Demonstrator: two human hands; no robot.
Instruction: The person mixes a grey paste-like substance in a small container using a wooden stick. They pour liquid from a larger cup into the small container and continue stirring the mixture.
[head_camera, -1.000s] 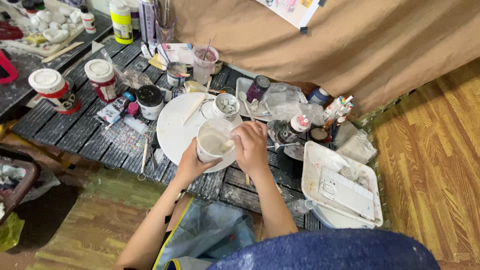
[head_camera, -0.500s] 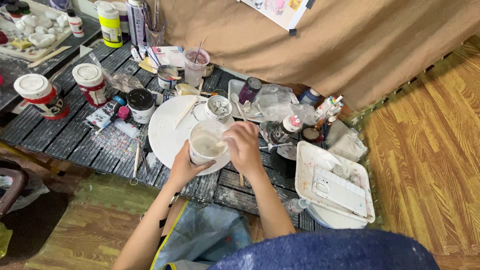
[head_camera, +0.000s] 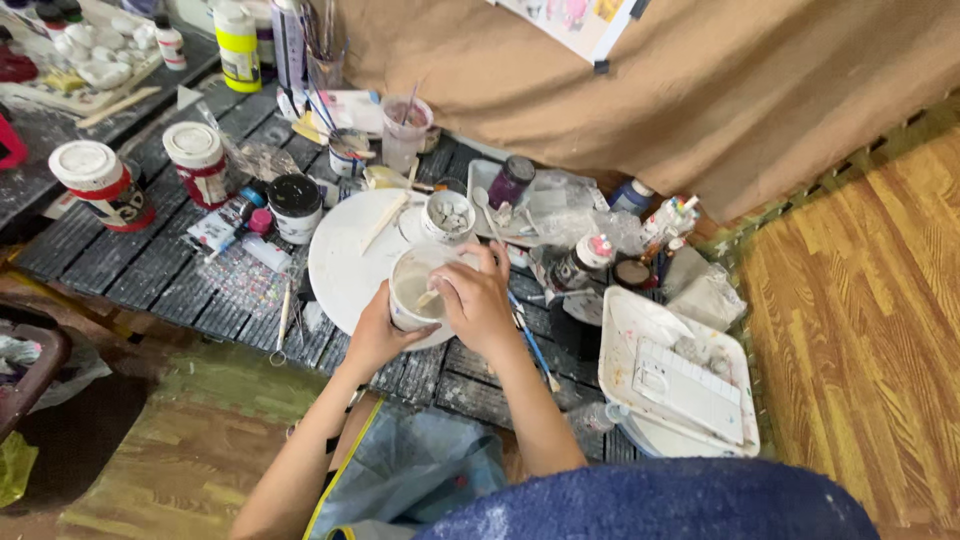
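Note:
My left hand (head_camera: 377, 335) grips the side of a clear plastic cup (head_camera: 412, 286) that holds pale, whitish liquid. The cup rests over the near edge of a round white plate (head_camera: 342, 260). My right hand (head_camera: 478, 300) is over the cup's rim and holds a small wooden stick (head_camera: 428, 298) that dips into the liquid. A second small white cup (head_camera: 447, 215) with grey bits stands just behind, on the plate's far edge.
The dark slatted table (head_camera: 140, 270) is crowded: two white-lidded red jars (head_camera: 100, 180), a black jar (head_camera: 296, 205), a yellow bottle (head_camera: 238, 45), paint tubes and brushes. A white tray (head_camera: 680, 385) sits at the right. Brown paper (head_camera: 640, 110) hangs behind. Wooden floor (head_camera: 860, 330) lies to the right.
Both hands stay on the cup while the stick shifts slightly inside it. The view has drifted, so the table sits a little lower and more to the left.

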